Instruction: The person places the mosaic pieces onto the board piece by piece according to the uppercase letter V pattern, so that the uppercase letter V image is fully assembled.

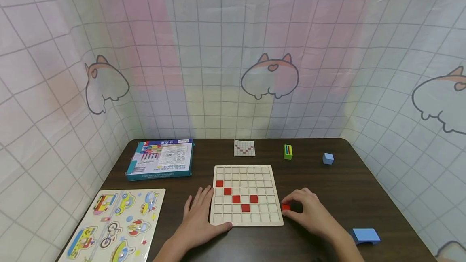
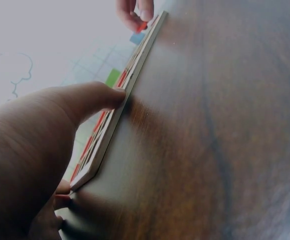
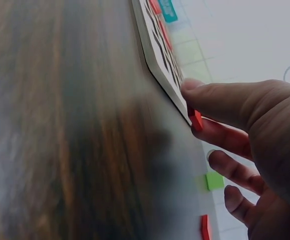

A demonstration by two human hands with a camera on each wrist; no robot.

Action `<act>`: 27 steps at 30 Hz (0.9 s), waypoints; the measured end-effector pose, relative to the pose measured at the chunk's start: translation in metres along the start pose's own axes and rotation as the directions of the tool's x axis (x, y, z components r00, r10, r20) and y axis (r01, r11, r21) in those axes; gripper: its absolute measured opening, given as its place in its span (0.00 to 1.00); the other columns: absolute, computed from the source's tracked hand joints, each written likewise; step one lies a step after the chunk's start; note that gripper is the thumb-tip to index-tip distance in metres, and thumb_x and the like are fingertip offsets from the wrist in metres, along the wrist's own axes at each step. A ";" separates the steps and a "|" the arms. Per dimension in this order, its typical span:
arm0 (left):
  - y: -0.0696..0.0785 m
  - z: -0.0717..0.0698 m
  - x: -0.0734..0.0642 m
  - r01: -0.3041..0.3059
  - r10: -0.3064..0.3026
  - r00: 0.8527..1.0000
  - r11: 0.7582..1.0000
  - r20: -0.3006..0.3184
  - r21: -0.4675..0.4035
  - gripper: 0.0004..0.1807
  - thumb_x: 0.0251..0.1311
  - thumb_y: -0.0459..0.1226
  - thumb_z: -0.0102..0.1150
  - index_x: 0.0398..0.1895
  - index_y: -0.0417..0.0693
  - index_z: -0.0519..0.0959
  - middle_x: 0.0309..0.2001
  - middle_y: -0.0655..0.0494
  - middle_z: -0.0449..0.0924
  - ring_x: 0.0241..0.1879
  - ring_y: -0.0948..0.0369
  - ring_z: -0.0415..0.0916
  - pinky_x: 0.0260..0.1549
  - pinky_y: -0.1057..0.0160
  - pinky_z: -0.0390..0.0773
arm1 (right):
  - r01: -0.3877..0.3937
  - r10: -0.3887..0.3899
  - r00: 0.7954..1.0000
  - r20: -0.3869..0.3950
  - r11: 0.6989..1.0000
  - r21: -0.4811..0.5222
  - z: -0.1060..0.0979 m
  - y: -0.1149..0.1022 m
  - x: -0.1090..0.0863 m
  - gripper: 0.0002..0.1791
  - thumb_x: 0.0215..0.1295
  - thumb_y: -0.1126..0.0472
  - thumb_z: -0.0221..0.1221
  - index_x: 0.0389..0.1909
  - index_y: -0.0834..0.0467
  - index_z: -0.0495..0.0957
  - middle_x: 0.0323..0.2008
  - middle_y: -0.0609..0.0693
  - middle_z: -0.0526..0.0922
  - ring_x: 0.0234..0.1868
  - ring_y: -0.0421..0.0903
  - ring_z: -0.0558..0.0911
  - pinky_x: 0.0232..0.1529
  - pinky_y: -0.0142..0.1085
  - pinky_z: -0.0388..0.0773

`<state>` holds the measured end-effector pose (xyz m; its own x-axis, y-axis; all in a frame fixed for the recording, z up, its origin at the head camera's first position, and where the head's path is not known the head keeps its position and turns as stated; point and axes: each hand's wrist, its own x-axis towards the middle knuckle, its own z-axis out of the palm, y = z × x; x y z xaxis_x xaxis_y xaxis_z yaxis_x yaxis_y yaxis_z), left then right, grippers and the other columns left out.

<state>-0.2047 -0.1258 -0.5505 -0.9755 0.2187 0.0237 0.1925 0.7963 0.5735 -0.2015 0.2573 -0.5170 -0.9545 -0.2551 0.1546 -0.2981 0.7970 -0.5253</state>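
A pale square grid board (image 1: pixel 238 175) lies flat on the dark table, with several red squares (image 1: pixel 236 199) in its cells, stepping down from the left and then up. Just beyond the board's right edge, my right hand (image 1: pixel 313 209) pinches a small red block (image 1: pixel 285 206) between thumb and index finger; the right wrist view shows this red block (image 3: pixel 196 120) beside the board's rim. My left hand (image 1: pixel 200 213) rests at the near left corner, fingers extended along the left side. Its thumb (image 2: pixel 100 95) touches the front edge in the left wrist view.
Behind the board lies a small pattern card (image 1: pixel 244 148). A green striped block (image 1: pixel 288 152) and a light blue cube (image 1: pixel 328 159) stand at the back right, a blue arch block (image 1: pixel 365 235) at front right. At left lie a flat box (image 1: pixel 160 159) and a picture board (image 1: pixel 120 213).
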 end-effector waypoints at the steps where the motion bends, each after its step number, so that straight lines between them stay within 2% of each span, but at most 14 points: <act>1: 0.000 0.000 0.000 0.000 0.000 1.000 1.000 0.000 0.000 0.73 0.48 0.79 0.72 0.91 0.53 0.56 0.90 0.51 0.55 0.92 0.43 0.44 0.84 0.27 0.38 | 0.001 -0.002 1.000 0.003 1.000 0.004 0.001 -0.001 0.001 0.11 0.66 0.47 0.79 0.47 0.37 0.90 0.46 0.28 0.88 0.53 0.38 0.77 0.64 0.53 0.74; 8: 0.000 0.000 0.000 -0.002 0.002 1.000 1.000 -0.001 -0.002 0.73 0.48 0.79 0.73 0.91 0.53 0.56 0.90 0.51 0.55 0.92 0.43 0.44 0.84 0.27 0.38 | 0.013 -0.014 1.000 0.011 0.999 0.034 0.006 -0.005 0.011 0.13 0.67 0.46 0.79 0.50 0.38 0.91 0.48 0.28 0.88 0.53 0.37 0.75 0.60 0.45 0.79; 11: 0.000 0.000 0.000 -0.002 0.002 1.000 1.000 -0.002 0.000 0.73 0.48 0.79 0.73 0.91 0.53 0.56 0.91 0.51 0.54 0.92 0.43 0.43 0.85 0.28 0.38 | 0.020 -0.021 1.000 0.010 0.999 0.040 0.009 -0.005 0.016 0.13 0.67 0.46 0.79 0.50 0.38 0.91 0.48 0.28 0.88 0.55 0.38 0.76 0.61 0.46 0.81; 18: 0.000 0.000 0.000 -0.001 0.001 1.000 1.000 0.000 -0.002 0.73 0.48 0.79 0.73 0.91 0.53 0.56 0.90 0.51 0.55 0.91 0.42 0.44 0.84 0.27 0.38 | 0.045 -0.046 0.999 0.012 0.998 0.048 0.015 -0.008 0.027 0.12 0.68 0.48 0.79 0.50 0.39 0.90 0.48 0.28 0.87 0.56 0.38 0.77 0.62 0.49 0.79; 27: 0.002 -0.002 -0.001 0.001 -0.001 1.000 1.000 0.004 0.001 0.72 0.49 0.78 0.73 0.91 0.53 0.56 0.91 0.51 0.54 0.92 0.43 0.43 0.85 0.28 0.37 | 0.025 -0.027 1.000 0.015 0.997 0.074 0.019 -0.014 0.038 0.13 0.68 0.48 0.78 0.51 0.40 0.91 0.49 0.30 0.87 0.56 0.39 0.77 0.62 0.49 0.80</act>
<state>-0.2035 -0.1259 -0.5475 -0.9754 0.2197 0.0199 0.1913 0.7972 0.5727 -0.2331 0.2261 -0.5192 -0.9460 -0.2845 0.1556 -0.3205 0.7479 -0.5813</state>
